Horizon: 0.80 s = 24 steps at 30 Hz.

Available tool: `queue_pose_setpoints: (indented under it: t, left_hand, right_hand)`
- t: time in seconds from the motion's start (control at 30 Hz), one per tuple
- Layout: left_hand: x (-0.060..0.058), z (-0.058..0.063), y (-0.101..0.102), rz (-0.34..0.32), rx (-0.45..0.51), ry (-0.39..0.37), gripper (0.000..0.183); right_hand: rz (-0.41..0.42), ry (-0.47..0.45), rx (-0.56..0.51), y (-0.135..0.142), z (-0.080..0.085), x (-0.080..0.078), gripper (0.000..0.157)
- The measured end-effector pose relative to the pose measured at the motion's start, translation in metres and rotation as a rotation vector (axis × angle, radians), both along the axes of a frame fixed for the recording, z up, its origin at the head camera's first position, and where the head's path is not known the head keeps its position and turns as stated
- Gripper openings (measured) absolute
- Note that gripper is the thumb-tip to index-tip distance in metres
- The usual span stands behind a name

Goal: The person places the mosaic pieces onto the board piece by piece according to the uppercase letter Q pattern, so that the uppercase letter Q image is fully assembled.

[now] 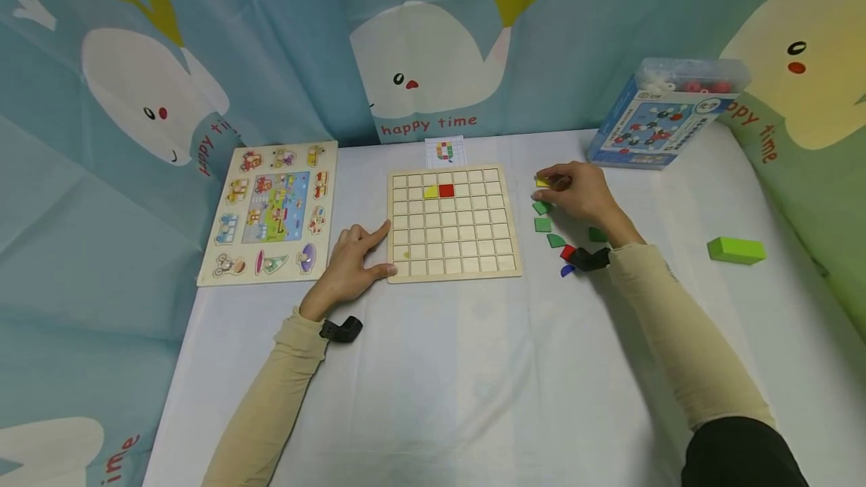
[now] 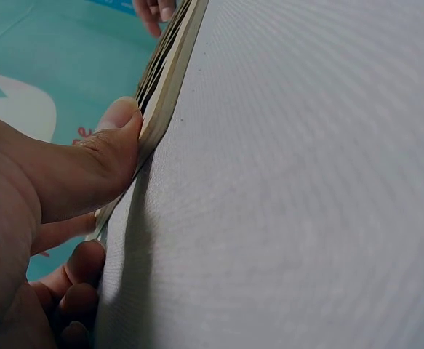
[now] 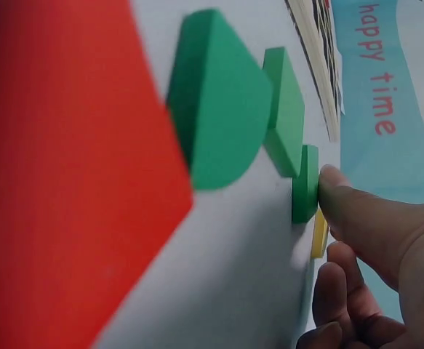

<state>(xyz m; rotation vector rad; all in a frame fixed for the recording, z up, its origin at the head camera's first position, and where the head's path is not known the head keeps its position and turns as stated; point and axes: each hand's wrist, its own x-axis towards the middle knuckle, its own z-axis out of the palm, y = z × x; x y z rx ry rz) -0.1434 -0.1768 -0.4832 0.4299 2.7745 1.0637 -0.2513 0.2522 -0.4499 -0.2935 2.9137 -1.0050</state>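
Observation:
A wooden grid board [image 1: 452, 226] lies mid-table, bearing a yellow piece [image 1: 431, 192] and, beside it, a red square [image 1: 446, 191]. My left hand [image 1: 352, 261] rests against the board's left edge; in the left wrist view its thumb [image 2: 102, 156] touches the wooden rim [image 2: 169, 94]. To the right of the board, my right hand [image 1: 578, 190] reaches over a loose yellow piece [image 1: 543, 182]. Its thumb and forefinger stand on either side of that piece, with a small gap at the thumb. Close by lie a green square [image 1: 543, 225] and a green rounded piece [image 3: 226, 102].
Behind the board is a small pattern card [image 1: 444, 150]. A picture puzzle [image 1: 267, 213] lies at left. At right stand a boxed set [image 1: 666, 119] and a green block [image 1: 736, 250]. Loose red [image 1: 567, 252] and blue [image 1: 567, 271] pieces lie near my right wrist.

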Motion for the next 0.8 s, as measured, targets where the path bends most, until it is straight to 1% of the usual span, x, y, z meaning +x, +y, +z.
queue_pose_setpoints:
  t: [0.17,0.37,0.6,0.8]
  left_hand:
    - [0.0012,0.0011,-0.0001,0.001,0.003,-0.004,0.085]
    - [0.0012,0.0018,-0.0005,0.000,0.005,-0.008,0.085]
    - [0.0006,0.0015,-0.0004,0.004,0.001,-0.007,0.085]
    - [0.0003,0.0007,-0.0006,0.004,0.000,-0.011,0.085]
  right_hand:
    - [-0.029,-0.028,-0.014,0.0042,-0.0026,0.0002,0.041]
    - [-0.063,-0.048,-0.043,0.0048,-0.0051,-0.0015,0.039]
    - [-0.054,-0.038,-0.049,0.0028,-0.0055,-0.0049,0.035]
    - [-0.037,-0.038,-0.021,0.0023,-0.0052,-0.0069,0.031]
